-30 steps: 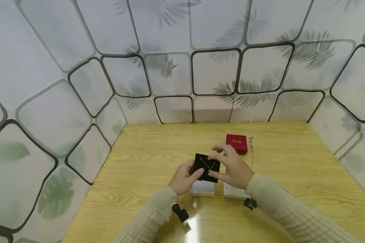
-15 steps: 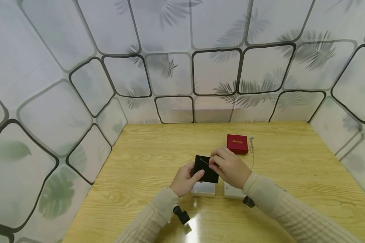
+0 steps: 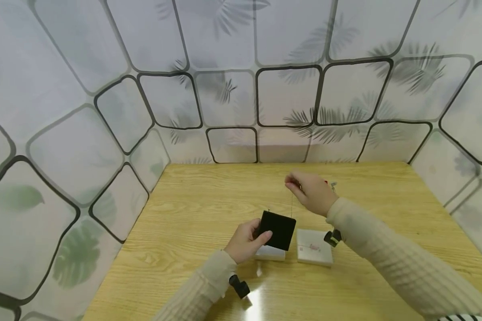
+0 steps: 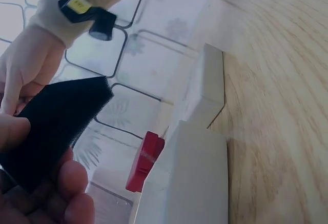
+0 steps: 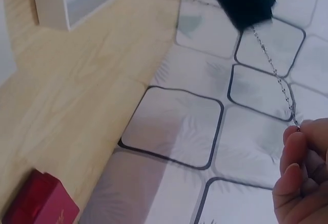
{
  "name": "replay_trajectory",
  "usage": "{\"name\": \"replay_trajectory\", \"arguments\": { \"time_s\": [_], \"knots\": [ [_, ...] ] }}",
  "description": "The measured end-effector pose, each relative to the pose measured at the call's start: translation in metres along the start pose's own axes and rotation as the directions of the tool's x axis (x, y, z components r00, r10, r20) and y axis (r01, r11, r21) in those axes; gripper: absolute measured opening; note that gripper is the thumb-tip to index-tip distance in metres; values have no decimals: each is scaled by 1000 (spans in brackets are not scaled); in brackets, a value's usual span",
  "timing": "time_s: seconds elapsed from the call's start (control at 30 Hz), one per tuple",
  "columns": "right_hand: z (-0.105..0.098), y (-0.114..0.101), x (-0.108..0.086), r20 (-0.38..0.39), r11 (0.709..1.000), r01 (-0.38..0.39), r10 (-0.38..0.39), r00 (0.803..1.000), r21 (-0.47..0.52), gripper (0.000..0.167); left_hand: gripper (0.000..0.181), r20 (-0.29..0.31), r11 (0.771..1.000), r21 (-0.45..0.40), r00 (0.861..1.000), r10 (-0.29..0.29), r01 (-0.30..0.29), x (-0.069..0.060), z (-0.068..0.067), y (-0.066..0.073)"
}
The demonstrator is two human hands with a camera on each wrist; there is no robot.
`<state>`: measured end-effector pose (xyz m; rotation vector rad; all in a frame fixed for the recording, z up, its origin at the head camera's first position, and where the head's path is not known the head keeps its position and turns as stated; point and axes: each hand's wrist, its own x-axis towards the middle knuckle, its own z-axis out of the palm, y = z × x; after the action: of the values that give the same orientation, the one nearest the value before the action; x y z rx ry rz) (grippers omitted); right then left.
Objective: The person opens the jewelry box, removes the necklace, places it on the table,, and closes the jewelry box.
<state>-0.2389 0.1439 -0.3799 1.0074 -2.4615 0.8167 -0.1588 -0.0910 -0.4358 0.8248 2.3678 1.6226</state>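
Observation:
My left hand grips a black square jewelry pad by its left side, thumb on its face. Above and to the right of the pad, my right hand pinches the end of a thin silver chain necklace between thumb and fingertips. In the right wrist view the chain runs taut from the pad's edge to those fingers. The pad's face toward the head camera is bare black. How the chain attaches behind the pad is hidden.
On the wooden table, an open white box lies partly under the pad. A white lid with a small pink print sits right of it. A red box is mostly hidden behind my right hand; another silver chain lies beside it.
My right hand has pinched the chain off the pad's front and moved up and away, drawing it out. The left hand has shifted the pad slightly down and right. The white lid now shows.

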Motion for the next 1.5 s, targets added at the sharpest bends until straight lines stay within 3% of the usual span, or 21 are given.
{"name": "replay_trajectory", "arguments": {
  "time_s": [0.17, 0.37, 0.57, 0.77, 0.97, 1.27, 1.4, 1.5],
  "knots": [
    [-13, 18, 16, -12, 992, -114, 114, 993, 49, 10, 14, 26, 999, 34, 1000, 14, -15, -1, 0, -1],
    [-28, 37, 40, -6, 968, -235, 236, 972, 84, 13, 12, 23, 999, 50, 1000, 1, -3, -2, 0, -3],
    [-31, 54, 59, 25, 929, -363, 362, 932, 70, 15, 12, 22, 998, 60, 1000, -7, 5, -2, -1, -4],
    [-18, 72, 76, 60, 891, -448, 445, 894, 77, 15, 13, 11, 997, 73, 1000, -21, 20, -2, -1, -4],
    [-8, 87, 88, 74, 870, -490, 485, 871, 53, 14, 13, 6, 996, 86, 1000, -9, 8, -2, -2, -4],
    [-10, 95, 96, -9, 845, -530, 532, 847, 71, 12, 16, -5, 995, 100, 1000, -7, 8, -2, -2, -3],
    [-6, 95, 92, 20, 848, -529, 528, 849, 49, 10, 16, -2, 994, 104, 1000, -14, 14, -2, -2, -3],
    [0, 96, 85, 84, 868, -497, 493, 866, 25, 10, 16, 6, 995, 101, 1000, -22, 21, -1, -2, -10]
  ]
}}
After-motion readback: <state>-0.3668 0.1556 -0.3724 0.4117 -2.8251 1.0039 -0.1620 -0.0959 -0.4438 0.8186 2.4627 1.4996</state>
